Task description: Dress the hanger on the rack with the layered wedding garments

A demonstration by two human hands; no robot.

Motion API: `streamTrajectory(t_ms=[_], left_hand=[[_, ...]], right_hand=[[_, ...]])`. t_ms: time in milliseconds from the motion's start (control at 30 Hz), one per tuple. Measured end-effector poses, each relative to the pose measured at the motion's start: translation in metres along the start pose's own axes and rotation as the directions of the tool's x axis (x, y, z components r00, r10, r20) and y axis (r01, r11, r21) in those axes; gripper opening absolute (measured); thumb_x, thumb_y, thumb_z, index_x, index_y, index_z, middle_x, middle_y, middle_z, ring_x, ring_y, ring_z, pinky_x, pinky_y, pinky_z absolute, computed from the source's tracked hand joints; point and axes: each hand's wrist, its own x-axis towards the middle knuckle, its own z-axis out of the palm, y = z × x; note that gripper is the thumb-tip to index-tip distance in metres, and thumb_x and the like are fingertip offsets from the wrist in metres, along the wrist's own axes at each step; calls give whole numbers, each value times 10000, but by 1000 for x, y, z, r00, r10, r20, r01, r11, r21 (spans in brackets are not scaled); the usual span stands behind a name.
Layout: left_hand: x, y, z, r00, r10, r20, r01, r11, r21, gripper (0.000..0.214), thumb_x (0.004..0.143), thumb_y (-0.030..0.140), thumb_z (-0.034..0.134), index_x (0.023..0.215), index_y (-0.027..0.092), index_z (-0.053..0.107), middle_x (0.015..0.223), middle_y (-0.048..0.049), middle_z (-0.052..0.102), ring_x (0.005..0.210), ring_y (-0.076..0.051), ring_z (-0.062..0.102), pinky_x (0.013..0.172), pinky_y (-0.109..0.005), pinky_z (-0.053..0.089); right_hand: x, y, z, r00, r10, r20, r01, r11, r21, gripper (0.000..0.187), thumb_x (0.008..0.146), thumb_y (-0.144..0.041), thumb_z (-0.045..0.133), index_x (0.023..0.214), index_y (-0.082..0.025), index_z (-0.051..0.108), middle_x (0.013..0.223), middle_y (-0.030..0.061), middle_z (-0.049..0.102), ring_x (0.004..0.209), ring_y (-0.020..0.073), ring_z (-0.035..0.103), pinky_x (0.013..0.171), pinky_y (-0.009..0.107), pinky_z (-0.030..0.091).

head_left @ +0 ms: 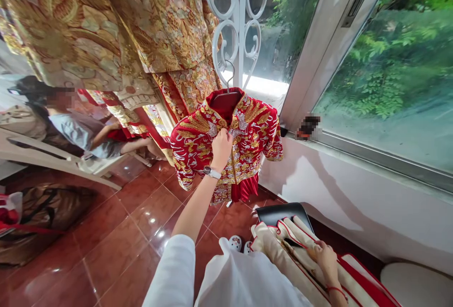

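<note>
The left hand (221, 149) reaches up and forward, its fingers closed on the front of a red jacket (255, 132) thick with gold embroidery, grasping it just below the collar at the centre opening. A wristwatch (211, 172) sits on that wrist. The jacket hangs on a hanger (226, 97) right above the left hand, and the hanger's hook is caught in a white scrolled iron grille (240, 24) higher still.

The right hand (325, 257) is low and close to the body, lying on a folded cream garment (279, 250) edged in red, with a red bracelet (336, 289) at the wrist. Its fingers are bent against the cloth, but whether they pinch it or only rest there cannot be told. The garment lies over a black seat (283, 211) just beyond this hand.

Up and to the left of the left hand hang large gold robes (106, 24). Far off to the left of both hands another person (74, 130) sits low. Under the left forearm spreads a glossy red tile floor (123, 231), and a window (389, 85) stands above the right hand
</note>
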Motion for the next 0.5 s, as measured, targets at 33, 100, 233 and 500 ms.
streamTrajectory(t_ms=[33, 100, 233, 500], left_hand=[[-3, 2, 0, 1000, -11, 4, 11, 999, -47, 200, 1001, 217, 445, 1039, 148, 629, 893, -96, 726, 792, -199, 680, 673, -268, 412], [-11, 5, 2, 999, -40, 17, 42, 989, -142, 220, 1009, 224, 430, 1032, 158, 639, 862, -87, 722, 758, -188, 663, 686, -273, 417], [-48, 5, 26, 982, -135, 130, 154, 977, -147, 307, 1048, 280, 350, 1134, 169, 623, 1000, -115, 729, 869, -184, 662, 777, -285, 431], [-197, -38, 110, 838, -286, 466, 298, 953, 49, 204, 960, 133, 502, 1030, 147, 693, 891, -121, 738, 805, -213, 714, 704, -269, 480]], right_hand=[[0, -6, 1, 999, -23, -29, 24, 999, 37, 334, 723, -337, 369, 767, -213, 676, 869, 221, 711, 902, 365, 710, 853, 471, 554], [1, -25, 0, 995, -46, -93, 58, 989, 133, 355, 724, -357, 366, 773, -193, 677, 885, 229, 706, 912, 383, 692, 884, 510, 531], [9, -98, -17, 969, -35, -243, 142, 887, 440, 364, 735, -390, 399, 829, -158, 664, 954, 200, 716, 928, 346, 665, 913, 498, 508], [3, -315, -62, 907, -208, -365, 415, 574, 706, 346, 834, -393, 506, 1047, -144, 618, 869, 75, 683, 762, 193, 614, 767, 333, 509]])
